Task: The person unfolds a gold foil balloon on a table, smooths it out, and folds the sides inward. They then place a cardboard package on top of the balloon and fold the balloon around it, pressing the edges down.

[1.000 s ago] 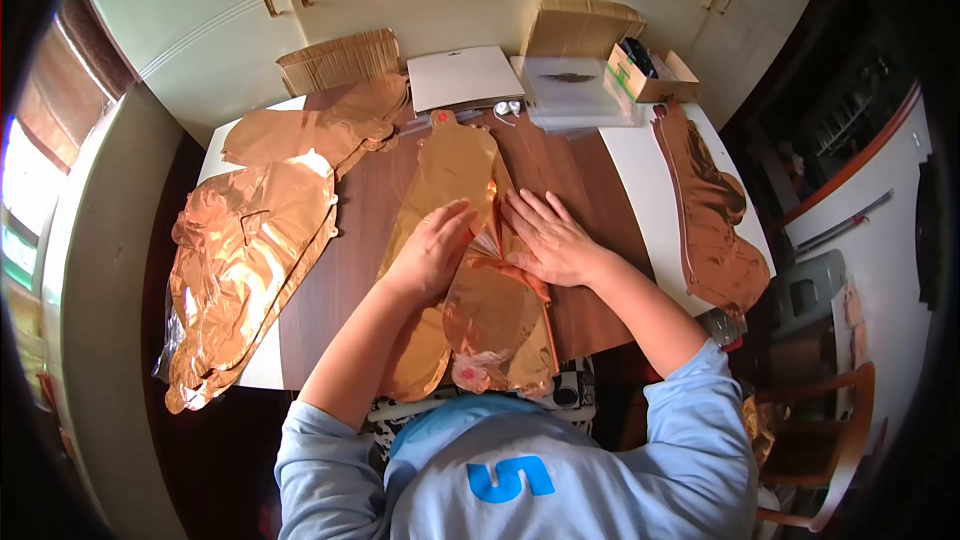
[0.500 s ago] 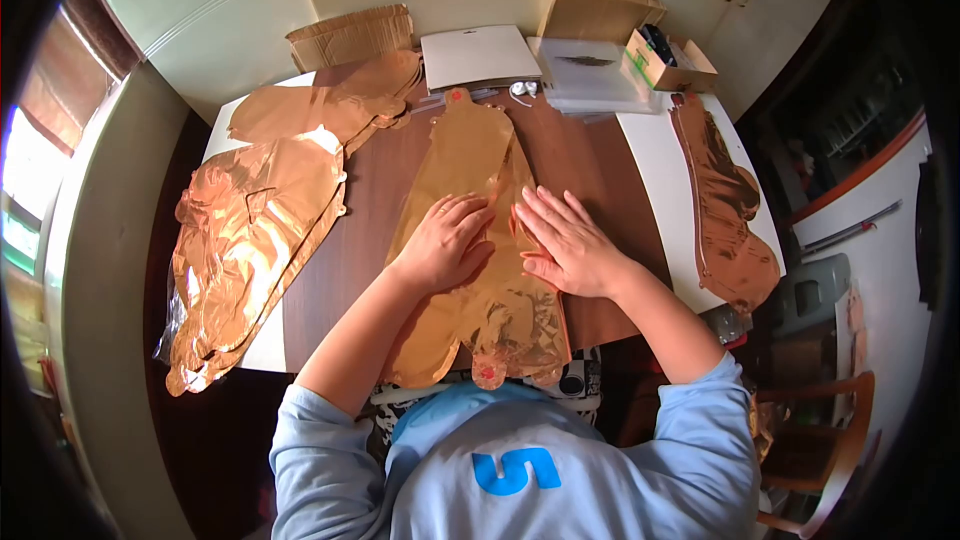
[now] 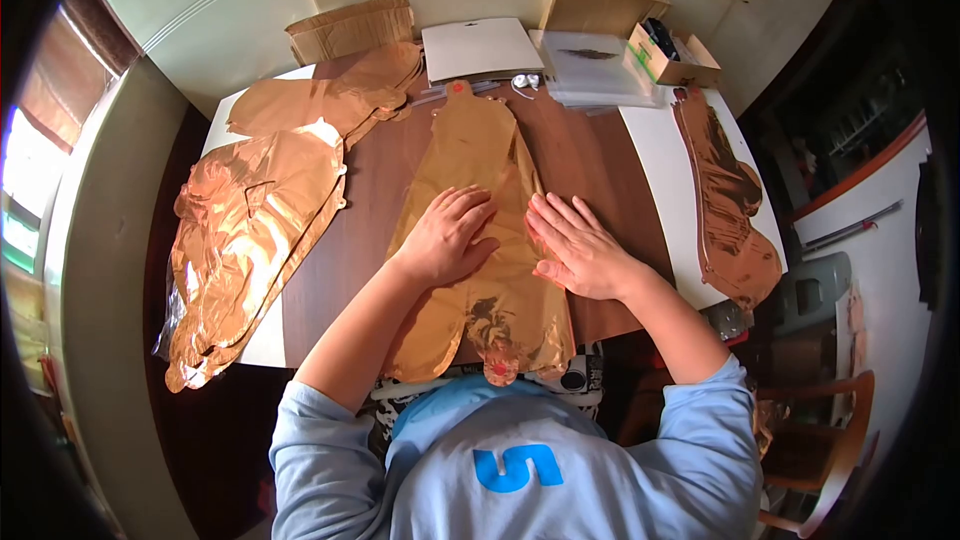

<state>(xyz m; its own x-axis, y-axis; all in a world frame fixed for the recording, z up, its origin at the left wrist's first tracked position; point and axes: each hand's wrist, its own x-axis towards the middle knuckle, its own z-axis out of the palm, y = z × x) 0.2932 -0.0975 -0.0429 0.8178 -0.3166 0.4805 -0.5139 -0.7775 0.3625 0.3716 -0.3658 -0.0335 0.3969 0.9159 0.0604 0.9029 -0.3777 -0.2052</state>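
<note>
On the table [image 3: 610, 175]: copper foil stack [image 3: 255, 230] left, folded foil [image 3: 722, 210] right, clear sleeves [image 3: 608, 72] at back. Long foil sheet [image 3: 470, 150] mid-table. Left hand [image 3: 450, 238] palm-down on it, right hand [image 3: 588, 252] at its right edge; fingers extended, loosely open.

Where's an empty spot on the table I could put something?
Two brown patches of the table look bare: between the left foil pile and the middle foil, and between the middle foil and the white strip, beyond the right hand. The back edge is crowded with the white board, plastic sheets and box.
</note>
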